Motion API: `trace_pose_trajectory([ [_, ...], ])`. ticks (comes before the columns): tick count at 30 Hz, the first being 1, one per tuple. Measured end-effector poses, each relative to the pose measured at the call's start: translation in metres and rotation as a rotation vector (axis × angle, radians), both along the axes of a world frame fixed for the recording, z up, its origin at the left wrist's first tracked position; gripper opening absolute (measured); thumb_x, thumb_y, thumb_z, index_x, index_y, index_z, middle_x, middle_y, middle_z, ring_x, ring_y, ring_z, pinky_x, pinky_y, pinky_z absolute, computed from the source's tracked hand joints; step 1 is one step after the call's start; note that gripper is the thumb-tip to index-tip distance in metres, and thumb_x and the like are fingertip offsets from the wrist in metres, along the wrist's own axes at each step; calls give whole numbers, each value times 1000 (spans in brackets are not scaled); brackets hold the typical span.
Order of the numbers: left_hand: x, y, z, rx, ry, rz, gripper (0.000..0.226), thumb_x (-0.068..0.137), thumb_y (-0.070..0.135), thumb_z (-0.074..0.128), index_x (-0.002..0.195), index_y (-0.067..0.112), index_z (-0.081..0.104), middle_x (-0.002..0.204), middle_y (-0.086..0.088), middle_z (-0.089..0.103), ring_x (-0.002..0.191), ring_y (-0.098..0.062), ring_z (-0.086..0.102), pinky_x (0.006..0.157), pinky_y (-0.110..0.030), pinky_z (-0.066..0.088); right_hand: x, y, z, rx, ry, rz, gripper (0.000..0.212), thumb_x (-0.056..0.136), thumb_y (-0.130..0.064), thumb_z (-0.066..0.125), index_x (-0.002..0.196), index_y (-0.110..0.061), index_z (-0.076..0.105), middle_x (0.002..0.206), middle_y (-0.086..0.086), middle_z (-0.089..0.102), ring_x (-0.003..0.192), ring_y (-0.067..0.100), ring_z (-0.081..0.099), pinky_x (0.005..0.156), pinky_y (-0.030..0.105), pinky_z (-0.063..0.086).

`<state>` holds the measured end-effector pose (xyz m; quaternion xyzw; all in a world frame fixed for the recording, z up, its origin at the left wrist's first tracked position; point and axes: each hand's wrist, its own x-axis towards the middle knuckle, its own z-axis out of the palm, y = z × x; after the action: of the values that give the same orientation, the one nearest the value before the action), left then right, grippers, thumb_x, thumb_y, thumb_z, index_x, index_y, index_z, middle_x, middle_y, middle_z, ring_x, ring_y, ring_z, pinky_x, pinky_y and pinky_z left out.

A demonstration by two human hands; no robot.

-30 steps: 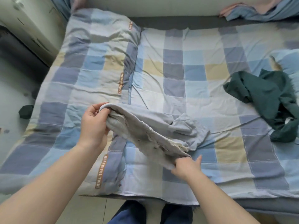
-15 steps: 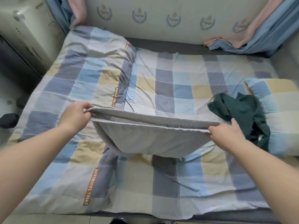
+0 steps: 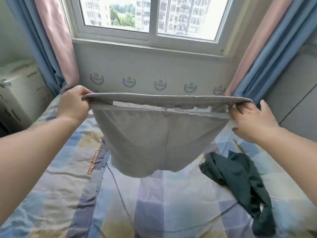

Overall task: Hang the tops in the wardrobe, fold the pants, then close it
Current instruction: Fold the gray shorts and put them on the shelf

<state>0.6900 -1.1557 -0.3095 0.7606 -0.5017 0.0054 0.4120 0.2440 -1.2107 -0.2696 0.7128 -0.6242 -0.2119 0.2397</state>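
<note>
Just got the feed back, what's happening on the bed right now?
A person is holding grey pants up by the waistband, stretched out above the checked bed. The left hand grips one end, the right hand pinches the other. The pants hang clear of the bedding, not yet folded. A dark green garment lies crumpled on the bed to the right.

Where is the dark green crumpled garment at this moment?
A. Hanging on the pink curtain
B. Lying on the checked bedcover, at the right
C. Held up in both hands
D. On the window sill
B: the dark green crumpled garment lies on the checked bedcover, right of the hanging grey cloth pants.
</note>
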Motion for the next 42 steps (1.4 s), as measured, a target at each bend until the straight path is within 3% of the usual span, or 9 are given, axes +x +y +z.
trace_pose_trajectory([
  [3,-23,1,-30,-19,8,-27,28,84,-4,48,101,9,66,106,-19,63,100,-37,55,84,-39,42,-24,11,-32,7,44,-7,64,95,-38,34,151,-24,5,158,1,13,145,19,5,116,55,5],
  [8,-48,44,-145,156,82,-8,36,75,-14,51,98,5,70,104,-25,60,103,-39,52,88,-39,39,-42,53,-134,183,52,24,63,96,-32,33,152,-21,7,157,1,16,145,20,6,113,57,1],
  [14,-80,147,-315,604,92,-120,41,70,-20,56,96,5,75,105,-21,62,104,-39,56,95,-42,41,-55,152,-307,560,-8,-11,57,92,-20,38,146,-16,23,150,7,29,141,25,15,111,61,-2],
  [19,-90,237,-411,850,77,-180,38,67,-24,57,90,-1,75,104,-24,59,106,-40,54,97,-40,37,-60,237,-409,730,-62,-16,48,93,-17,35,141,-16,33,140,6,40,136,25,26,111,57,1],
  [23,-106,288,-449,1030,141,-170,38,73,-21,53,97,0,73,121,-25,56,121,-37,49,99,-33,34,-65,288,-447,829,-67,-74,46,92,-19,37,138,-15,36,136,8,44,132,25,30,110,57,6],
  [26,-119,316,-466,1122,193,-158,36,73,-21,52,96,-3,73,115,-22,62,113,-36,55,86,-31,38,-65,319,-463,942,-7,-96,47,91,-21,38,137,-15,34,135,7,42,131,25,30,111,53,13],
  [30,-123,343,-479,1325,233,-128,37,78,-12,51,103,7,71,114,-16,65,110,-33,57,87,-31,40,-63,347,-472,1033,-34,-185,41,94,-19,33,135,-17,37,135,5,43,130,24,32,108,45,21],
  [37,-123,338,-472,1421,359,-316,36,80,10,73,115,13,68,122,-3,56,119,-25,54,88,-21,34,-35,359,-479,1124,-325,-231,30,96,-28,39,119,-12,49,124,9,48,116,27,48,86,33,43],
  [42,-97,296,-474,1312,473,-160,42,83,18,72,123,14,62,129,-10,57,121,-23,51,94,-30,40,46,335,-474,1167,-567,-55,28,98,-28,36,116,-14,53,117,7,56,104,29,57,73,34,40],
])
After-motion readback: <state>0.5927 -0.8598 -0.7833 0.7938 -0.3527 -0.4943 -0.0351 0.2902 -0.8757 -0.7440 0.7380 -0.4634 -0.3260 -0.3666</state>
